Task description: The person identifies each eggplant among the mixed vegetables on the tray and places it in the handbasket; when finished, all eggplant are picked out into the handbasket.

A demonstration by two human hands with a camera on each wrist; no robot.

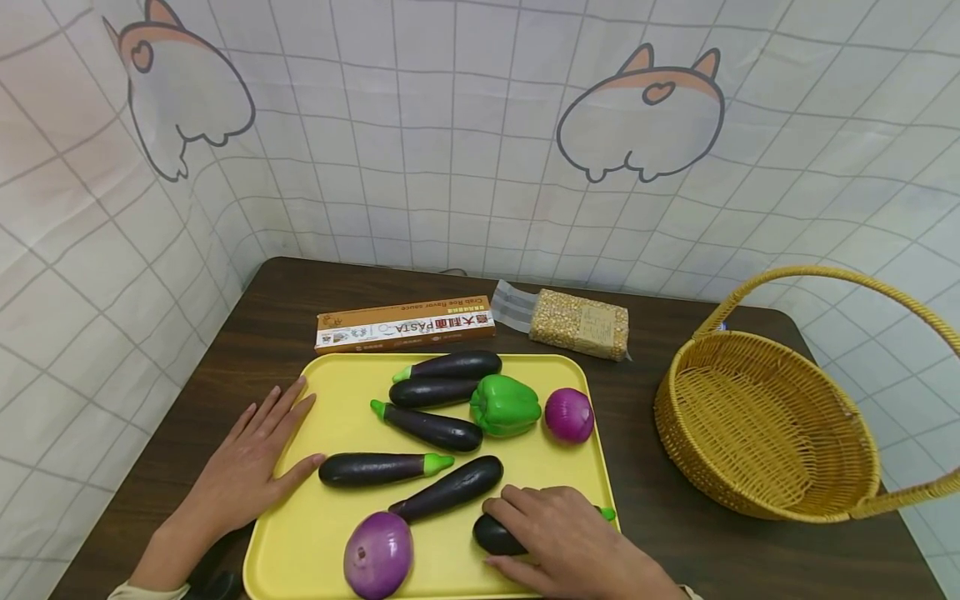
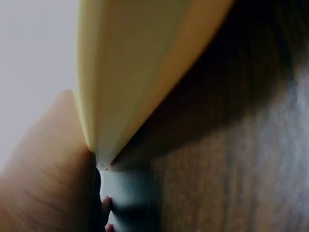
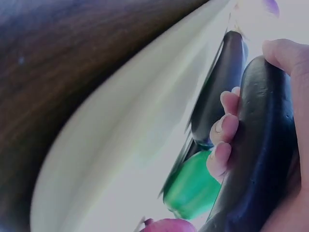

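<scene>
On a yellow tray (image 1: 292, 550) lie several eggplants, a green bell pepper (image 1: 506, 406) and two purple onions. My right hand (image 1: 566, 537) grips an eggplant (image 3: 260, 140) at the tray's front right, fingers and thumb wrapped round it; its green stem end shows past the hand in the head view. Just left of it is another eggplant (image 1: 452, 489), angled toward the large onion (image 1: 378, 555). My left hand (image 1: 251, 462) rests at the tray's left edge with fingers extended, the thumb beside an eggplant (image 1: 371, 469). The smaller onion (image 1: 569, 416) sits near the right rim.
Right of the tray stands a woven basket (image 1: 678, 433) with a tall arched handle. Behind the tray, a pasta box (image 1: 405, 323) and a clear bag of corn kernels (image 1: 577, 323) lie on the dark wooden table (image 1: 637, 550). A white gridded curtain (image 1: 420, 150) hangs at the back.
</scene>
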